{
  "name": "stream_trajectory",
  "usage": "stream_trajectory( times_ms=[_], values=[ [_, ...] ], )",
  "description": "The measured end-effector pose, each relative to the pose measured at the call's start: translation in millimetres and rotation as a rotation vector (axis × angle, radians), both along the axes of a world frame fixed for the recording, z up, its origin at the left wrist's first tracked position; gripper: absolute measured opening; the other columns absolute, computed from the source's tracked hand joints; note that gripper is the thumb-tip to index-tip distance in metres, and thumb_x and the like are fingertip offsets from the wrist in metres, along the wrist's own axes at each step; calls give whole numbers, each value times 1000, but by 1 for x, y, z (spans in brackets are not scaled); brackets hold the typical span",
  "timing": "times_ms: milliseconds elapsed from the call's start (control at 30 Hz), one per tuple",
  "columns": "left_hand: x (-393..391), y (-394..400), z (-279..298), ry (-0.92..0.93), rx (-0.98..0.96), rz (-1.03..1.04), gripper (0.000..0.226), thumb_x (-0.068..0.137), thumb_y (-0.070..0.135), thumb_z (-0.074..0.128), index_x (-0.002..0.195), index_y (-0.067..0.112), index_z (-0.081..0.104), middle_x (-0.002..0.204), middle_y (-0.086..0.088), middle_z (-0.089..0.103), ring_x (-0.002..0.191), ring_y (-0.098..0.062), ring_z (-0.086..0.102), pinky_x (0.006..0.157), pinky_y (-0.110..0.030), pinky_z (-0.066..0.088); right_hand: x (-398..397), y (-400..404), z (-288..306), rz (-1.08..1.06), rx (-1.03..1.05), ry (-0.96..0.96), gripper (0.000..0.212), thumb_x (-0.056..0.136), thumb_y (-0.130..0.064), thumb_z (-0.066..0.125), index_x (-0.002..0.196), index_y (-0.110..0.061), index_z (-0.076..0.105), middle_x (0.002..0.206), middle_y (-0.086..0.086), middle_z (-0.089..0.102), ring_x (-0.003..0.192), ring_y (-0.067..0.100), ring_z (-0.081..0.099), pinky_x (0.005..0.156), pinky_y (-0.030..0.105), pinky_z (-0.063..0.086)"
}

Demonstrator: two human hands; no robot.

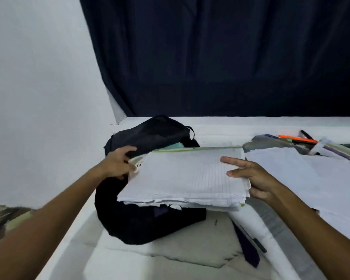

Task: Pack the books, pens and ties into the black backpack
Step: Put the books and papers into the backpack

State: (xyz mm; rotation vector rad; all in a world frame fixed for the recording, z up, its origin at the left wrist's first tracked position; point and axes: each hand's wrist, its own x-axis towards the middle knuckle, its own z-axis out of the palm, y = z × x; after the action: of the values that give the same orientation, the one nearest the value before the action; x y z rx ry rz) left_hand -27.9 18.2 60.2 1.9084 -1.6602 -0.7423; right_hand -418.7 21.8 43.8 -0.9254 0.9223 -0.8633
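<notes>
The black backpack [150,221] lies open at the table's left, its flap [152,134] raised, a teal item [175,146] showing inside. A thick stack of worn lined notebooks [186,176] hovers flat over the bag's mouth. My right hand [249,176] grips the stack's right edge, thumb on top. My left hand [119,164] holds the stack's left corner beside the bag flap. A dark tie [248,247] lies near the front, right of the bag. Pens, one orange [297,139], sit far right.
Loose white paper sheets [287,164] and more books [339,152] lie on the white table's right side. A dark curtain [220,57] hangs behind. A white wall is on the left. Camouflage fabric [4,219] shows at the lower left edge.
</notes>
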Motion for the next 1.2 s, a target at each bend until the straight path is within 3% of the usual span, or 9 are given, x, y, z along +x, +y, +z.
stream_trajectory(
  times_ms=[67,167,300,467,567,667,833,1033,1200],
  values=[
    [2,-31,-3,-395,-300,-137,43,81,35,65,123,38,59,140,-9,49,130,-34,44,105,-46,40,10,11,-7,-116,8,-23,48,80,15,57,122,-7,63,114,16,69,93,26,70,73,31,59],
    [2,-71,-12,-752,-317,-366,36,94,37,57,129,46,57,163,-8,-2,147,-39,-6,113,-65,14,32,29,-12,-270,30,-67,47,80,16,56,121,-7,63,108,15,71,91,26,71,70,30,59],
    [13,-109,-19,-1045,-137,-445,61,97,36,52,148,51,22,158,-9,-29,146,-44,-10,108,-61,34,67,49,-11,-413,45,-99,49,79,18,57,121,-6,63,106,18,71,92,28,71,72,32,59],
    [31,-137,12,-981,-56,-479,90,84,9,63,151,45,15,158,-14,7,125,-41,47,101,-45,44,121,58,-9,-575,57,-121,50,79,18,58,120,-10,63,102,19,71,79,22,71,64,26,58],
    [31,-154,44,-997,-44,-486,100,80,5,70,152,45,13,157,-14,16,136,-38,36,107,-46,39,163,51,-12,-665,64,-121,55,79,18,60,125,-11,60,106,17,69,78,16,69,70,22,56],
    [25,-162,69,-1051,-37,-494,106,78,3,75,151,46,11,161,-12,8,143,-37,26,112,-48,35,205,35,-20,-680,102,-163,57,79,17,62,129,-8,57,113,16,66,92,23,67,91,34,53],
    [19,-154,82,-1108,-101,-535,105,78,4,74,152,44,12,160,-10,14,139,-36,33,107,-45,40,251,5,-26,-705,113,-128,57,82,10,65,133,-13,55,141,7,49,126,25,50,111,36,34],
    [26,-147,71,-1061,-116,-549,104,79,7,76,152,45,11,162,-8,9,141,-34,31,110,-42,37,266,-11,-34,-632,103,-47,60,86,0,67,140,-14,47,150,3,40,135,23,40,111,32,30],
    [12,-143,62,-955,-102,-490,88,79,0,69,147,42,33,158,-10,19,133,-33,43,103,-41,43,228,-15,-26,-208,271,-49,65,91,-10,61,147,-26,34,152,3,35,137,34,35,99,53,41]
  ],
)
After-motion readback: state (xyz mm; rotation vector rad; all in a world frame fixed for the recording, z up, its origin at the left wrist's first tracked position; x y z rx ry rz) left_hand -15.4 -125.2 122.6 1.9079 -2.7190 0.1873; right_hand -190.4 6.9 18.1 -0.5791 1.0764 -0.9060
